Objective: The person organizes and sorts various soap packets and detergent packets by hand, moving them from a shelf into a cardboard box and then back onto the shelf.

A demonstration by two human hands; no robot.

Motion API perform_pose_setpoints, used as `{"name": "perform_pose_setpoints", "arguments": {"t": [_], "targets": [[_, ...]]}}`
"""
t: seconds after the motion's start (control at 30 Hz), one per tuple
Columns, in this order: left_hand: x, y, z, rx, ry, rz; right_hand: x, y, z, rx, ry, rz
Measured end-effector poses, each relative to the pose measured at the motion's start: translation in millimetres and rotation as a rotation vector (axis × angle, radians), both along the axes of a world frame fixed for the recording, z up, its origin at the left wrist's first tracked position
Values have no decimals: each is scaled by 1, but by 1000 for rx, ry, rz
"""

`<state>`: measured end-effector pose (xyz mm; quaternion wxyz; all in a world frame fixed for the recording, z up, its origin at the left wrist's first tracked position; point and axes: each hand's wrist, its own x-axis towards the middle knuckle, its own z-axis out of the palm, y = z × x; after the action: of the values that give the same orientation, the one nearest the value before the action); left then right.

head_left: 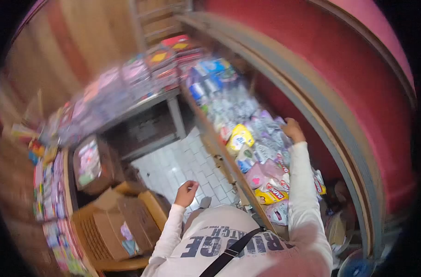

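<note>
Over many packets point(261, 145), the right hand's point(294, 131) grip is unclear; near two cartons point(143, 219), the left hand point(186, 194) hangs loose.

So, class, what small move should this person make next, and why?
Probably ease the right hand onto the nearest of the packets: it is right beside them, though blur hides whether it touches any, while the left hand is out over the tiled floor, away from them.
</note>
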<state>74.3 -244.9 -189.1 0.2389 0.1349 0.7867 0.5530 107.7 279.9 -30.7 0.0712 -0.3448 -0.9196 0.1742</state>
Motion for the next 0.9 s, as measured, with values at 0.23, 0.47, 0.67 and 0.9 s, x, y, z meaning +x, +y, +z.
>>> {"name": "perform_pose_setpoints", "arguments": {"t": [0.23,0.47,0.67,0.9], "targets": [[97,-50,0,-195,20,135,-7,-151,-3,77,500,364],[172,-132,-35,-191,30,480,11,-355,-80,-313,228,938],[180,-224,-43,-170,49,990,18,-450,-101,-393,-563,1215],[147,-383,-94,-132,7,1561,-24,-500,-149,-87,-638,1353]]}}
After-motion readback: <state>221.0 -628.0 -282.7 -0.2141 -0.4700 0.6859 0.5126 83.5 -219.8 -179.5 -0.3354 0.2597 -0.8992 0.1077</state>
